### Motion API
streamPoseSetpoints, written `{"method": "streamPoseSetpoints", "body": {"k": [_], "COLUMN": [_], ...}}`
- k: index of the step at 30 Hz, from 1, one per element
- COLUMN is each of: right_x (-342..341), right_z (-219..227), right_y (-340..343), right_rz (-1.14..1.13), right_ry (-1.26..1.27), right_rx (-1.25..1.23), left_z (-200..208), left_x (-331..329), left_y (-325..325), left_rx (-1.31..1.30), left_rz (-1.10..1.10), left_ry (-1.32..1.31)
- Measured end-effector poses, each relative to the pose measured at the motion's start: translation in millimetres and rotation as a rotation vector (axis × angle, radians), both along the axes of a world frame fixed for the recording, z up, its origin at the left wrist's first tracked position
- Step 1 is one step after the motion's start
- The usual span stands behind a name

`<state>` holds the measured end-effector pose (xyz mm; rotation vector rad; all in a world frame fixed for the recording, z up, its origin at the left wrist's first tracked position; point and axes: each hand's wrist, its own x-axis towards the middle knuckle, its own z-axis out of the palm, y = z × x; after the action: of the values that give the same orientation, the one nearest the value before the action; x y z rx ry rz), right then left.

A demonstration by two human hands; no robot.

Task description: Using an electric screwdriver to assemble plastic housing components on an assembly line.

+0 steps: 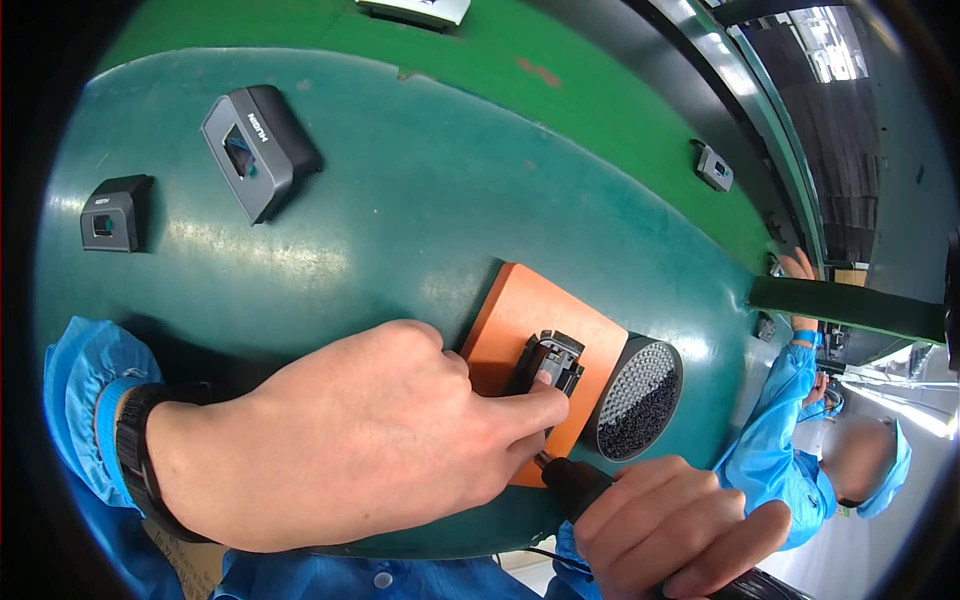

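On an orange block [545, 300] lies a small black device part [556, 362] with a grey inner face. My left hand [370, 430] reaches over the block from the left. Its index fingertip presses on the part, and the other fingers are curled by the part's near side, mostly hidden. My right hand [670, 525] is wrapped round a black electric screwdriver [578, 488]. The metal tip of the screwdriver points to the near side of the part, close to the left fingers; the hand hides whether it touches a screw.
Right of the block stands a round dish [640, 400] with many small black screws. Two grey housings with small windows, a larger one [255, 150] and a smaller one [110, 215], lie on the green table [400, 200]. Another grey device [714, 168] lies farther off. A co-worker in blue [790, 450] is at right.
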<state>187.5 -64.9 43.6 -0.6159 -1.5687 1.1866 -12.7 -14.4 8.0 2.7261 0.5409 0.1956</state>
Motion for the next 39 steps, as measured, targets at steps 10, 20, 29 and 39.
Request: {"method": "streamPoseSetpoints", "body": {"k": [10, 20, 29, 39], "right_x": [24.4, 73.7, 62.7, 60.2], "right_z": [-4.4, -4.7, -6.0, -11.6], "right_y": [3.9, 3.5, 4.4, 5.4], "right_rz": [-0.109, -0.406, -0.372, -0.359], "right_ry": [0.141, 0.265, 0.261, 0.180], "right_rx": [-0.023, -0.071, -0.085, -0.044], "left_z": [0.4, 11.1, 15.2, 8.1], "left_x": [7.0, 14.7, 13.5, 13.7], "left_y": [-6.7, -10.5, -7.8, -8.1], "left_rx": [0.096, 0.109, 0.103, 0.081], "left_rz": [0.019, 0.007, -0.016, -0.001], "left_ry": [0.045, 0.217, 0.218, 0.184]}}
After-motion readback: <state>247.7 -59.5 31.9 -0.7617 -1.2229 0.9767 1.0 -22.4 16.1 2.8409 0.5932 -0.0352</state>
